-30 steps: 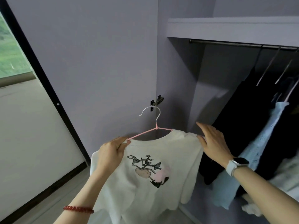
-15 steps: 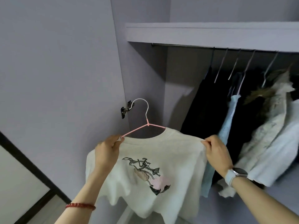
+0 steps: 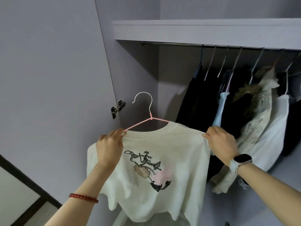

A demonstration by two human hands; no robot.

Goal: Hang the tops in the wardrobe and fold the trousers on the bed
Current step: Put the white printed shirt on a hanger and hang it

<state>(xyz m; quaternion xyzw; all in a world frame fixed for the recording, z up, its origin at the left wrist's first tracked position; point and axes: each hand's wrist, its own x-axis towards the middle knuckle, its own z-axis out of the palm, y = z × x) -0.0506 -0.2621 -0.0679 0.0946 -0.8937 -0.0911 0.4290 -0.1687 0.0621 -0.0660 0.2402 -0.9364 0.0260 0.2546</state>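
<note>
Left hand (image 3: 109, 148): fingers pinched on the left shoulder of the white T-shirt (image 3: 146, 168), at the exposed left arm of the pink hanger (image 3: 147, 119).
Hanger fit: the left hanger arm shows bare outside the neck opening; the right arm is hidden under fabric.
Risk, left side: judged likely that the shirt slides toward the right and off the hanger once released, because the left shoulder is not seated over the wire.
T-shirt location: held in front of the open wardrobe, below the rail (image 3: 171, 43), not yet hung.
Right hand (image 3: 221, 142): fingertips pinched on the right shoulder seam.
Risk, lift: with both hands on the fabric and none on the hook, the hook may swing and miss the rail.
Wardrobe (image 3: 195, 30) contents: the rail's left stretch is bare; to the right hang dark garments (image 3: 193, 101), a light blue top (image 3: 220, 110), a pale patterned jacket (image 3: 260, 115) and a white top (image 3: 276, 128).
Risk, right side: the hook could snag neighbouring hangers if placed too far right.
</note>
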